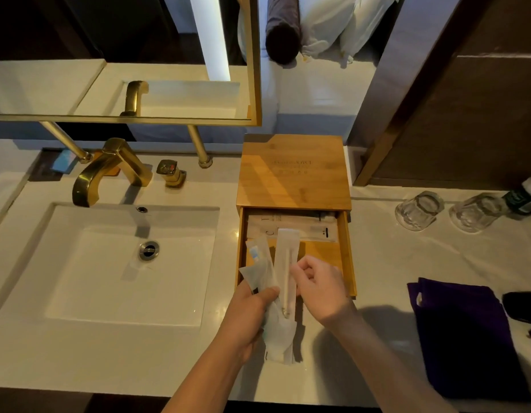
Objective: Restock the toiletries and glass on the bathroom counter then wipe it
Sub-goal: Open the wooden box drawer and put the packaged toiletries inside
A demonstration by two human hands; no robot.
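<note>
A wooden toiletry box (294, 177) stands on the white counter (392, 254) right of the sink, its drawer (346, 248) pulled out towards me. Two white packets (305, 226) lie flat at the drawer's back. My left hand (246, 311) grips a bundle of wrapped toiletry packets (276, 332), one showing a toothbrush head (254, 253). My right hand (320, 284) pinches a long white sachet (288, 251) from that bundle, over the drawer's front. Two glasses (419, 210) (474, 213) lie upside down at the right. A purple cloth (463, 338) lies folded at the near right.
A square sink (79, 263) with a gold tap (106, 171) fills the left. A gold-framed mirror (255, 84) hangs above it. A dark water bottle (524, 195) lies beyond the glasses, and a black object (523, 308) sits at the right edge.
</note>
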